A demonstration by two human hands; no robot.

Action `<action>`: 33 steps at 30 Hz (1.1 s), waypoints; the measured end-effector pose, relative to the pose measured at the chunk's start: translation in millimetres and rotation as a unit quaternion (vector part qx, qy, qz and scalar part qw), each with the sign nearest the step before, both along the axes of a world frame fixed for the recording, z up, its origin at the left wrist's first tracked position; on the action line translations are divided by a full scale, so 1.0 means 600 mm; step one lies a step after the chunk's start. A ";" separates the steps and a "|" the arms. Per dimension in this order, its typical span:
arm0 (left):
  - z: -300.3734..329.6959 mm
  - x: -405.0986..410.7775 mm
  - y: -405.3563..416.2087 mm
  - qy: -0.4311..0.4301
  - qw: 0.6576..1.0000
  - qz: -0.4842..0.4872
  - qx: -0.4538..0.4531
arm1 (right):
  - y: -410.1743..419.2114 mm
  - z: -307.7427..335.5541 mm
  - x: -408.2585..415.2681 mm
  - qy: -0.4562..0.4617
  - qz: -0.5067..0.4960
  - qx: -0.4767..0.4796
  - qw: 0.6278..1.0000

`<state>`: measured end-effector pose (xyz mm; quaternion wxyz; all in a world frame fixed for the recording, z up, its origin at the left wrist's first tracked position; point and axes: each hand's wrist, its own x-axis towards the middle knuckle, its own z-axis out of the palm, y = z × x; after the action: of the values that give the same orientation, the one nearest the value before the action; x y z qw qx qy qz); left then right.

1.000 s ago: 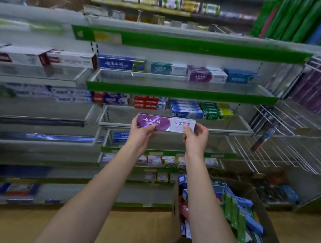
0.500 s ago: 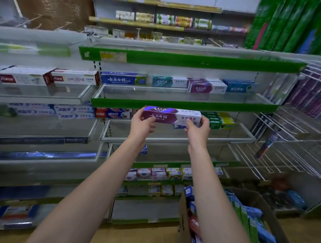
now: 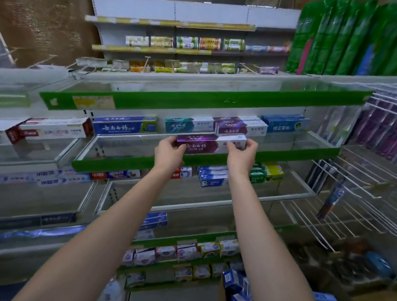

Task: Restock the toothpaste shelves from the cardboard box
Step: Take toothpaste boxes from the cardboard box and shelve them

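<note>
— Purple-and-white toothpaste carton point(image 3: 210, 143), held level above the green-edged shelf point(image 3: 285, 153). Where do the hands sit on it?

— One at each end. Left hand point(image 3: 169, 154) pinches the purple end, thumb on the front face, fingers curled behind. Right hand point(image 3: 241, 156) pinches the white end the same way. The carton spans the gap between them, long side across.

— Position against that shelf?

— Just over its clear front lip, in front of a matching purple stack point(image 3: 239, 127) standing at the back of the shelf. Whether the carton touches the shelf floor, cannot tell (lip and fingers hide the underside).

— Against half a second ago?

— Then the carton hung below the shelf's green edge, level with the tier beneath. It has since been lifted above that edge and carried rightward, toward the purple stack. Both hands keep the same end grips.

— Anything else near the shelf?

— Blue carton point(image 3: 124, 127) at its left rear, teal carton point(image 3: 188, 125) beside the purple stack. Well below the shelf, at the bottom edge, the cardboard box point(image 3: 221, 300) with blue cartons inside.
</note>
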<state>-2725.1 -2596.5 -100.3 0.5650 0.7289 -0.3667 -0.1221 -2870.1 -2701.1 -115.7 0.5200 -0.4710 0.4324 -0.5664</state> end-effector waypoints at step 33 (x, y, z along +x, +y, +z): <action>-0.054 0.020 -0.351 -0.336 0.892 -0.127 0.275 | -0.325 -0.008 -0.039 0.720 -0.051 -0.059 0.690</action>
<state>-2713.4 -2807.1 -133.0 0.1650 0.7998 -0.5759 -0.0364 -2893.4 -2896.0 -120.4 -0.0089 -0.7412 0.6632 -0.1035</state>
